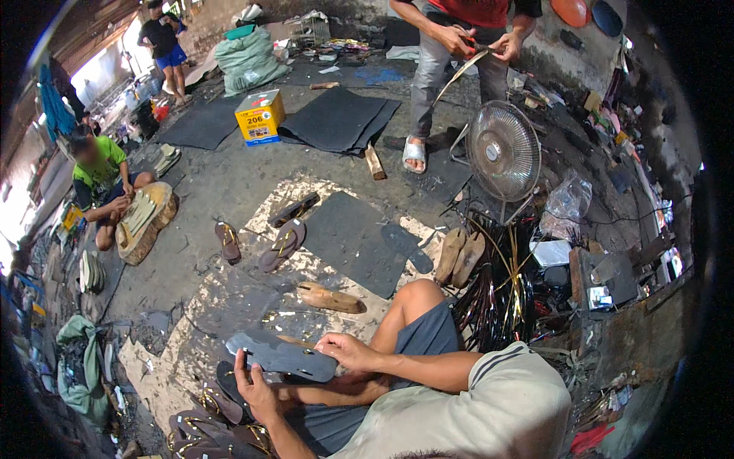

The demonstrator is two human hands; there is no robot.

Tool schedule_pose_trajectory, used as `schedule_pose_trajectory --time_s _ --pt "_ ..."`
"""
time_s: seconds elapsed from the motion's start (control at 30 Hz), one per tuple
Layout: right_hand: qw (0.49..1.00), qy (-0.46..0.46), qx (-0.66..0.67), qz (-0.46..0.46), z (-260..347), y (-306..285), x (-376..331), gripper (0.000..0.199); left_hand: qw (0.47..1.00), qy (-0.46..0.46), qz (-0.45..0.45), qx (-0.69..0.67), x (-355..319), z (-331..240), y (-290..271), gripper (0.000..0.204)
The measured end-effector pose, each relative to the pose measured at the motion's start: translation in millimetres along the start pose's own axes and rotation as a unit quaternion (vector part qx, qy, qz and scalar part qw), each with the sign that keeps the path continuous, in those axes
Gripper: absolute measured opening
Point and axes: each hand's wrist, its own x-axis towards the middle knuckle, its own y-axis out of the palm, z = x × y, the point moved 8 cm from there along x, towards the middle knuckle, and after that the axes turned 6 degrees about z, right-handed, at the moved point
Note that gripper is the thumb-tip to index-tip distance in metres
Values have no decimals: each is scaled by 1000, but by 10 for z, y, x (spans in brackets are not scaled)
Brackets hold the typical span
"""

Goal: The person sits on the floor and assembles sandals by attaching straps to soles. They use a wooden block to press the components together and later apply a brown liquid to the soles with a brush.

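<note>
A dark grey sandal sole lies flat over my crossed legs, with small gold strap ends showing on its upper face. My left hand grips its near left edge, fingers curled up around it. At the sole's right end, my right hand is closed on the edge beside a gold strap end. A thin tan strip shows behind the sole near the right fingers. Just beyond lies a wooden shoe last. Finished brown sandals with gold straps are piled beside my left forearm.
Ahead lie a pair of brown sandals, a black sheet and two wooden lasts. A standing fan and bundles of shiny strips are on the right. One co-worker sits left; another stands ahead holding red-handled scissors.
</note>
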Motion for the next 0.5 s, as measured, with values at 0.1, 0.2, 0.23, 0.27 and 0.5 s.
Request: schedule_pose_trajectory --time_s 0.1,0.2,0.23,0.27,0.5 --pt "995 78 48 47 237 -152 41 25 976 -122 -34 -177 -218 29 -229 46" --pt "959 -44 267 -88 245 -1054 306 20 986 -33 -53 -156 -283 -61 -442 44" --pt "912 -114 361 -157 323 -1409 382 21 986 -34 -53 -152 -331 -117 -494 43" --pt "906 -97 371 -181 491 -1394 419 23 984 -36 -58 -166 -403 -294 -477 42" --pt "976 -112 -87 162 1054 375 -195 57 963 -95 -52 -249 -485 -258 24 40"
